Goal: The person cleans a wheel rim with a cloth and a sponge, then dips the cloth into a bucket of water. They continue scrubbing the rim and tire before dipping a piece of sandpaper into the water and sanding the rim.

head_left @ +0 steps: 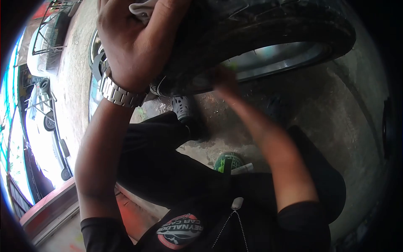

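A motorcycle-type wheel with a black tire and a shiny metal rim fills the top of the view. My left hand, with a silver watch on its wrist, is at the tire's left part. Its fingers curl around a crumpled grey-white cloth, and some fingertips leave the frame. My right hand is smeared by motion at the lower edge of the rim. What its fingers hold, if anything, does not show.
Between my legs stands a green can on the concrete floor. A grey shoe is under the wheel. White vehicles are off to the left, and a red-edged ledge runs at lower left.
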`<action>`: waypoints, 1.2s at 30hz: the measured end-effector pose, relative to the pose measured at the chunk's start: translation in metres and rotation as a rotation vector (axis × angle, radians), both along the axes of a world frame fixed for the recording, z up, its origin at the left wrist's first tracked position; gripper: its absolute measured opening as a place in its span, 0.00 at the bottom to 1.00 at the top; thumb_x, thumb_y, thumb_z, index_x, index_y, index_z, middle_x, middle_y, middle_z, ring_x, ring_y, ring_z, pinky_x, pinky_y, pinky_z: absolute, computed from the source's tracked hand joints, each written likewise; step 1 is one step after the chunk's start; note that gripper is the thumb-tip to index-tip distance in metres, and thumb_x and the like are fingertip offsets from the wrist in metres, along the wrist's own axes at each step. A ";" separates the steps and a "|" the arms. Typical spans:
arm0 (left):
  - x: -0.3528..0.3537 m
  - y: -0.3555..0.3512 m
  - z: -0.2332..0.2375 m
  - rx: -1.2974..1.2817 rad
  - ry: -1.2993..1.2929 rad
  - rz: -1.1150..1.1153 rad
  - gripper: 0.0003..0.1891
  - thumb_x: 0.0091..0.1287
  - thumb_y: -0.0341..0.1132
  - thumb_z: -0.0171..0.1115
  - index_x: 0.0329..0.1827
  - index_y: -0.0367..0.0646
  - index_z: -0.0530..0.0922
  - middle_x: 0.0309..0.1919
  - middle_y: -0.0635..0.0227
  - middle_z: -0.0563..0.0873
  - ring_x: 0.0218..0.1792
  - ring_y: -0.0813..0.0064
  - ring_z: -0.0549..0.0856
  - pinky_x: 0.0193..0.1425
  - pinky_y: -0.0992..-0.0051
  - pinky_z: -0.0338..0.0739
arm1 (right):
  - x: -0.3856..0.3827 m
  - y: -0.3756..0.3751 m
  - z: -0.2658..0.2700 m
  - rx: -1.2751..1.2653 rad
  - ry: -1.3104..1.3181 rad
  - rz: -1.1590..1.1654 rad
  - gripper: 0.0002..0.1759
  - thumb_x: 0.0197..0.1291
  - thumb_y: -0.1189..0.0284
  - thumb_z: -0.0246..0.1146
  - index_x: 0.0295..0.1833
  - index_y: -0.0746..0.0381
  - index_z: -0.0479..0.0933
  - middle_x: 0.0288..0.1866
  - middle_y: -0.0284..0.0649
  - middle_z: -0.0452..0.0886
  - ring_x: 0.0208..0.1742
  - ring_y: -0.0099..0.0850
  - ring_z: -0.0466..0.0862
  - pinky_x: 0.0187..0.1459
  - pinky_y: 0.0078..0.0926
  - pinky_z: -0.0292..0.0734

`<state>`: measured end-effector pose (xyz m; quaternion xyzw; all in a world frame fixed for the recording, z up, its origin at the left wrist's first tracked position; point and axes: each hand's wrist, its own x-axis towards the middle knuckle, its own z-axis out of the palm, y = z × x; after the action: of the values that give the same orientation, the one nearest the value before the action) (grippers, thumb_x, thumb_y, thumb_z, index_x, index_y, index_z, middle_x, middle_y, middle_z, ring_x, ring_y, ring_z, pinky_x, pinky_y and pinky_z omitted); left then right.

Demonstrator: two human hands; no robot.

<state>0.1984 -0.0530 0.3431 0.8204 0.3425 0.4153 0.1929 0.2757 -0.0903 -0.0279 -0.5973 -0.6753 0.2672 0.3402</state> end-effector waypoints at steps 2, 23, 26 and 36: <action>0.001 0.000 0.001 0.012 0.019 0.014 0.22 0.70 0.43 0.63 0.52 0.28 0.84 0.45 0.58 0.82 0.50 0.69 0.81 0.60 0.70 0.72 | 0.026 0.006 -0.021 -0.201 0.167 -0.142 0.11 0.68 0.69 0.56 0.46 0.64 0.80 0.45 0.53 0.85 0.50 0.53 0.84 0.56 0.52 0.78; -0.046 0.022 -0.044 0.237 -0.031 0.117 0.10 0.72 0.27 0.68 0.53 0.36 0.88 0.49 0.66 0.90 0.53 0.77 0.85 0.63 0.75 0.75 | -0.018 -0.005 0.002 -0.175 0.028 -0.135 0.15 0.74 0.64 0.53 0.50 0.59 0.82 0.48 0.50 0.86 0.54 0.49 0.86 0.61 0.48 0.78; -0.049 0.013 -0.045 0.267 0.033 0.158 0.11 0.73 0.31 0.67 0.53 0.36 0.88 0.51 0.62 0.88 0.55 0.73 0.85 0.64 0.72 0.75 | -0.025 -0.021 -0.001 0.128 -0.053 -0.086 0.16 0.73 0.63 0.54 0.52 0.60 0.82 0.49 0.53 0.86 0.58 0.51 0.85 0.66 0.51 0.74; -0.065 -0.017 -0.053 0.252 0.046 0.294 0.10 0.71 0.32 0.70 0.52 0.39 0.88 0.51 0.59 0.84 0.55 0.67 0.83 0.62 0.69 0.75 | 0.025 -0.016 -0.033 -0.048 -0.016 0.037 0.15 0.71 0.65 0.55 0.52 0.62 0.82 0.46 0.54 0.86 0.50 0.55 0.86 0.63 0.57 0.75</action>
<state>0.1331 -0.0704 0.2901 0.7885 0.4082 0.4597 0.0179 0.3005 -0.1064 -0.0613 -0.5946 -0.6826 0.2847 0.3154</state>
